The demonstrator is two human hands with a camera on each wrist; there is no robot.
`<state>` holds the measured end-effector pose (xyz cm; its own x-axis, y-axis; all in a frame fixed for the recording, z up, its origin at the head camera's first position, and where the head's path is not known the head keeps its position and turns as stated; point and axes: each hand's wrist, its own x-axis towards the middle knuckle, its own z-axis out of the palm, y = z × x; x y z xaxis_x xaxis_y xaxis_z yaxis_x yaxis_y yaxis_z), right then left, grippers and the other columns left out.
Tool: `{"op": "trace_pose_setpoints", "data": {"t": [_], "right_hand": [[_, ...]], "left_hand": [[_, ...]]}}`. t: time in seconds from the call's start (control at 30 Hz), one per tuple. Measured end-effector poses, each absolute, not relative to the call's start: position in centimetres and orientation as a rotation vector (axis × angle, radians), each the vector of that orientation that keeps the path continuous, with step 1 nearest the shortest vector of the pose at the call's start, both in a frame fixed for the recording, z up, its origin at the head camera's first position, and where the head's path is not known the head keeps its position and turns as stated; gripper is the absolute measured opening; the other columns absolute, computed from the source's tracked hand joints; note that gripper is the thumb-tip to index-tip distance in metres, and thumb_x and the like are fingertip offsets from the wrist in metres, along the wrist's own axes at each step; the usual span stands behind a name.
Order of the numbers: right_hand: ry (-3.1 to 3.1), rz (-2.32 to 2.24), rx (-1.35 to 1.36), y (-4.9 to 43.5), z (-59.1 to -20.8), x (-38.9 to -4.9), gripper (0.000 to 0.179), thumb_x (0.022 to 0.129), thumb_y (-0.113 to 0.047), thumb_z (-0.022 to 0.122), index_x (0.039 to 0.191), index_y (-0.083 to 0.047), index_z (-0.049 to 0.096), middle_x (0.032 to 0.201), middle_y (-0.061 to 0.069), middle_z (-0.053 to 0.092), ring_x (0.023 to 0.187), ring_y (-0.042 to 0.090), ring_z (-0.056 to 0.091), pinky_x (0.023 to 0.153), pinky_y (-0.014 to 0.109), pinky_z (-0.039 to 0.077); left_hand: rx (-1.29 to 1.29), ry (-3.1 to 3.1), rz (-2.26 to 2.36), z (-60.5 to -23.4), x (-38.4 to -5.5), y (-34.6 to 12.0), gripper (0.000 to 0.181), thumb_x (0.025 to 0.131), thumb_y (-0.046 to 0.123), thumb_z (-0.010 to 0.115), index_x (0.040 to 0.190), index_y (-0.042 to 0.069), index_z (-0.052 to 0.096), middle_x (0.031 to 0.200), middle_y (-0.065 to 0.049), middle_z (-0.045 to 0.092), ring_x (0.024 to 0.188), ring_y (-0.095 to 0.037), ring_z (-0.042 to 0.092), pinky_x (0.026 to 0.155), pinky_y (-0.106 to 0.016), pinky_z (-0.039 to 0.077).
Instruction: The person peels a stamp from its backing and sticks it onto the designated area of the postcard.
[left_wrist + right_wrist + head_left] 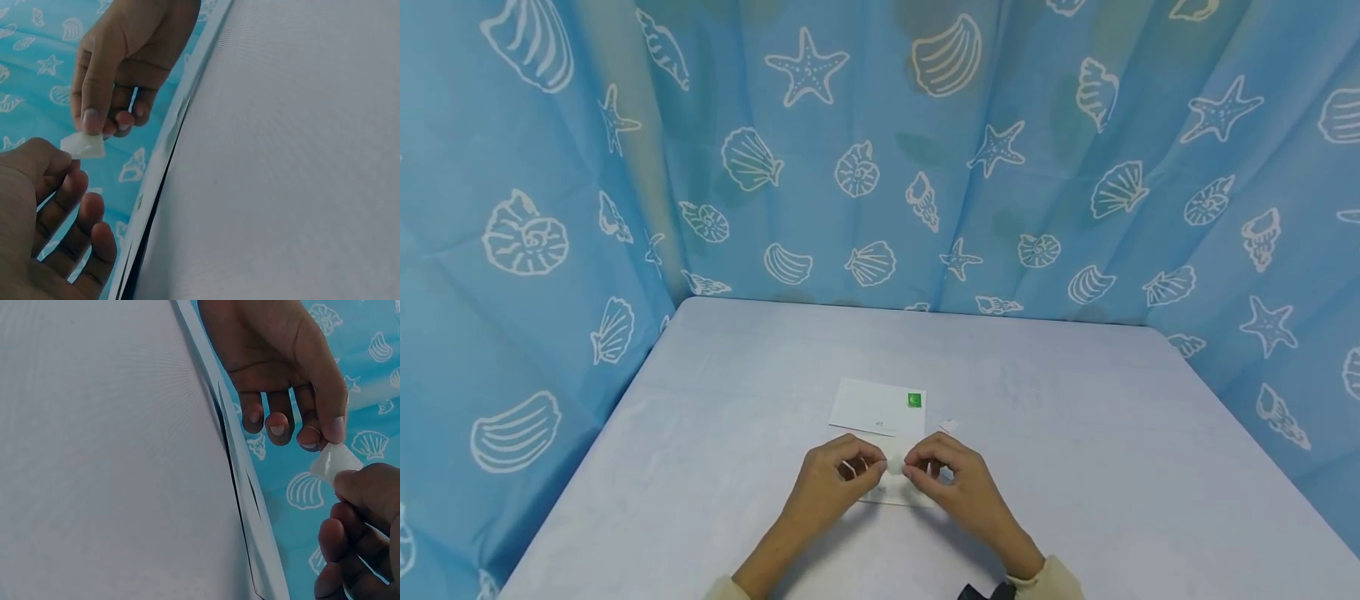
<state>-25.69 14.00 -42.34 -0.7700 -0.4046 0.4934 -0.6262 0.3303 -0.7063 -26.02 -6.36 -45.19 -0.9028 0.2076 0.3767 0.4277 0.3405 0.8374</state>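
A short piece of clear tape [895, 465] is stretched between my two hands, and its toothed cut edge shows on the tape [333, 464] in the right wrist view. My left hand [835, 477] pinches one end between thumb and index finger, the other fingers loosely bent. The opposite end is pinched the same way by my right hand [958, 482]. Both hands are over a white envelope [901, 497], partly hidden by them. Behind it, a white rectangular paper piece [868, 407] has a green stamp [914, 400] near its right edge.
A small white scrap [949, 426] lies just right of the paper. White cloth covers the table [700, 433]. Blue curtains [880, 217] with shell prints stand around the back and sides. A dark object [987, 592] shows at the bottom edge, beside my right sleeve.
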Motion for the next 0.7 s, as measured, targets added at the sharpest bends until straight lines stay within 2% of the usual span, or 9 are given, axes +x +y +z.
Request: {"op": "trace_pose_setpoints", "data": {"t": [0.17, 0.33, 0.43, 0.53, 0.7], "right_hand": [[-2.242, 1.333, 0.975, 13.7, -41.6, -25.4, 0.016, 0.077, 0.004, 0.07, 0.088, -0.008, 0.067, 0.089, 0.004, 0.058, 0.072, 0.013, 0.053, 0.058, 0.03, 0.045], [-2.037, 1.284, 1.075, 13.9, -41.6, -25.6, 0.027, 0.067, 0.014, 0.072, 0.088, -0.004, 0.07, 0.089, 0.007, 0.056, 0.072, 0.016, 0.053, 0.061, 0.021, 0.045], [-1.956, 1.259, 1.126, 14.1, -42.2, -25.9, 0.033, 0.064, 0.016, 0.073, 0.09, -0.004, 0.071, 0.09, 0.007, 0.056, 0.072, 0.016, 0.051, 0.062, 0.016, 0.043], [-1.955, 1.233, 1.142, 14.4, -43.1, -26.4, 0.033, 0.066, 0.012, 0.074, 0.093, -0.007, 0.072, 0.092, 0.006, 0.057, 0.074, 0.013, 0.051, 0.061, 0.017, 0.043], [-2.017, 1.208, 1.124, 14.6, -43.7, -26.7, 0.03, 0.07, 0.007, 0.074, 0.095, -0.009, 0.071, 0.095, 0.004, 0.057, 0.077, 0.011, 0.053, 0.061, 0.022, 0.046]], "left_hand": [[-0.589, -2.365, -1.616, -45.1, -26.0, -6.3, 0.006, 0.088, 0.03, 0.063, 0.088, 0.026, 0.067, 0.082, 0.016, 0.06, 0.07, -0.005, 0.057, 0.06, -0.023, 0.051], [-0.556, -2.388, -1.662, -45.1, -26.0, -6.3, 0.012, 0.09, 0.032, 0.058, 0.087, 0.024, 0.067, 0.079, 0.012, 0.062, 0.067, -0.006, 0.059, 0.059, -0.024, 0.051], [-0.522, -2.442, -1.797, -45.1, -26.0, -6.4, 0.017, 0.089, 0.037, 0.058, 0.087, 0.024, 0.068, 0.078, 0.009, 0.064, 0.065, -0.013, 0.06, 0.057, -0.026, 0.051], [-0.478, -2.473, -1.964, -44.8, -25.8, -6.6, 0.018, 0.087, 0.039, 0.06, 0.09, 0.023, 0.069, 0.082, 0.006, 0.066, 0.07, -0.021, 0.061, 0.058, -0.03, 0.051], [-0.454, -2.482, -2.064, -43.4, -25.4, -6.8, 0.013, 0.087, 0.027, 0.064, 0.093, 0.017, 0.07, 0.087, 0.001, 0.067, 0.077, -0.032, 0.061, 0.061, -0.034, 0.052]]}}
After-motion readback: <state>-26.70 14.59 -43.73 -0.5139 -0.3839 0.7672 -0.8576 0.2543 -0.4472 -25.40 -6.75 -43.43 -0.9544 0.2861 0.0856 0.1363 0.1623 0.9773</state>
